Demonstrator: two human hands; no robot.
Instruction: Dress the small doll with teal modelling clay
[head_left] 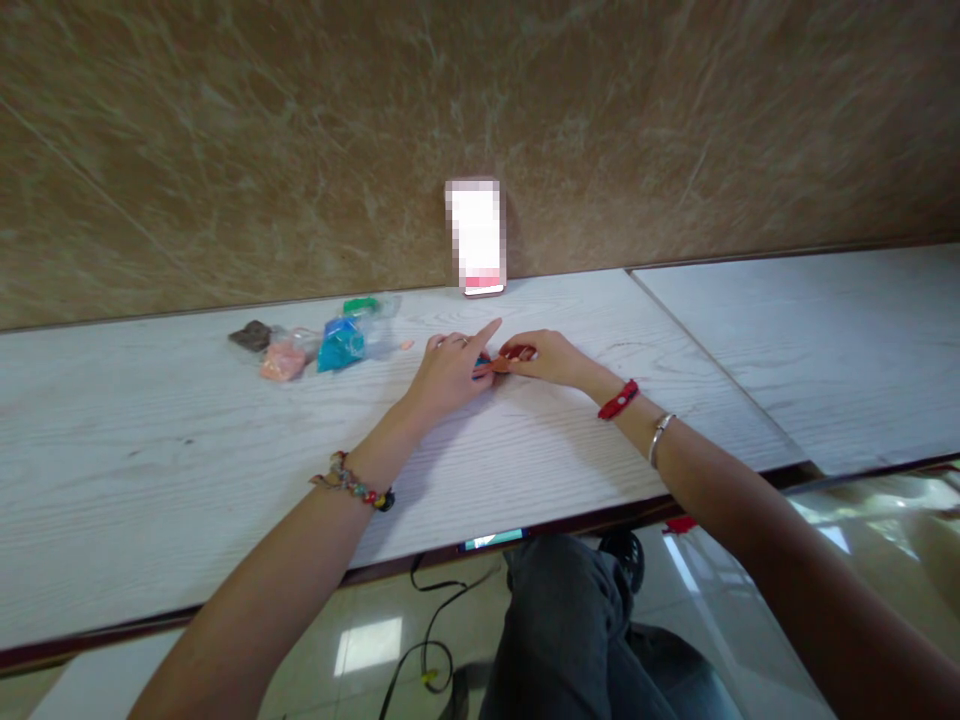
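Observation:
My left hand [451, 375] is closed over the white tabletop, with one finger sticking out. At its fingertips shows a bit of a small blue piece [482, 368], mostly hidden by the fingers; it looks like modelling clay. Touching it from the other side, my right hand [553, 357] has its fingers curled and pinched together. What sits inside that pinch is too small and shaded to make out. Left of my hands, a small pink lump [407, 345] lies on the table.
Clear bags of blue clay [341, 345], pink clay [283, 361] and green clay [361, 305] lie at left, beside a dark brown packet [251, 336]. A phone [478, 235] leans against the marbled wall [225, 150]. A seam crosses the white table [150, 450] at right.

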